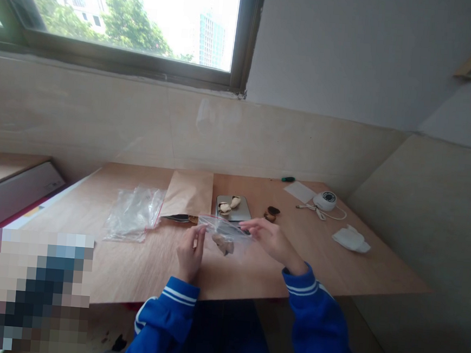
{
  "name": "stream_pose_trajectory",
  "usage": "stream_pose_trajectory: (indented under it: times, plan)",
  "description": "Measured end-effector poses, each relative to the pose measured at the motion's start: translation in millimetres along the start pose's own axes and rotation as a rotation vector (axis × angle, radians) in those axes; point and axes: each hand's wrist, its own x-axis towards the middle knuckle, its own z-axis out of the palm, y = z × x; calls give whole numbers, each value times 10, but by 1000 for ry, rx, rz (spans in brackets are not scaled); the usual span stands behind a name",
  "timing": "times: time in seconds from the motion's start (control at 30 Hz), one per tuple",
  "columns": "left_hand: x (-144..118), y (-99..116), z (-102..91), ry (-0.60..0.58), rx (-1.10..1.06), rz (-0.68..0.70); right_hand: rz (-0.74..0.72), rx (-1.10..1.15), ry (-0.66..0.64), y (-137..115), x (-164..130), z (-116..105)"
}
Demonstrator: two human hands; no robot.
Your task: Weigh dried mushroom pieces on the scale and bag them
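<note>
A clear zip-lock bag (240,232) with a red seal line is held over the wooden table, a brown piece that looks like dried mushroom (223,244) inside it. My left hand (191,250) pinches the bag's left upper edge between thumb and fingers. At the opposite corner, the fingers of my right hand (270,239) are closed on the bag. Just behind it sits a flat kitchen scale (241,212), partly hidden by the bag, with two pale dried mushrooms (225,209) on top. Some dark brown mushrooms (272,213) lie right of the scale.
Left of the scale lies a brown paper bag (189,192), its dark opening facing me. Several empty clear bags (135,212) are spread farther left. On the right are a white camera (325,200) with its cable, a white crumpled item (351,238) and a green-handled screwdriver (288,179).
</note>
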Motion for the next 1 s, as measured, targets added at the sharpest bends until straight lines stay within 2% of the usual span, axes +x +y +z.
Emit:
stream_pose_trajectory:
  times: [0.1, 0.27, 0.37, 0.47, 0.57, 0.67, 0.7, 0.77, 0.83, 0.9, 1.0]
  plan:
    - [20, 46, -4, -80, 5, -11, 5, 34, -12, 138, 261, 129]
    - [7, 12, -3, -109, -16, -74, -22, -278, -96, 544, 740, 458]
    - [-15, -43, 3, -117, 7, -90, -29, -403, -132, 705, 875, 604]
    - [-33, -82, 14, -125, 35, -107, -50, -430, -121, 744, 890, 639]
    - [-39, -89, 21, -112, 31, -113, -69, -287, -26, 681, 826, 579]
    - [-30, -69, 19, -110, 12, -114, 12, 36, 113, 546, 706, 468]
    - [-24, -59, 17, -112, 8, -118, 57, 160, 123, 492, 657, 428]
    - [-12, -39, 12, -113, 1, -133, 142, 363, 50, 380, 554, 359]
    - [-4, -23, 7, -102, -9, -141, 200, 452, -83, 278, 460, 321]
    - [-1, -17, 5, -87, -13, -143, 232, 446, -177, 207, 394, 328]
    - [-4, -28, 14, -65, -13, -159, 254, 380, -193, 179, 364, 413]
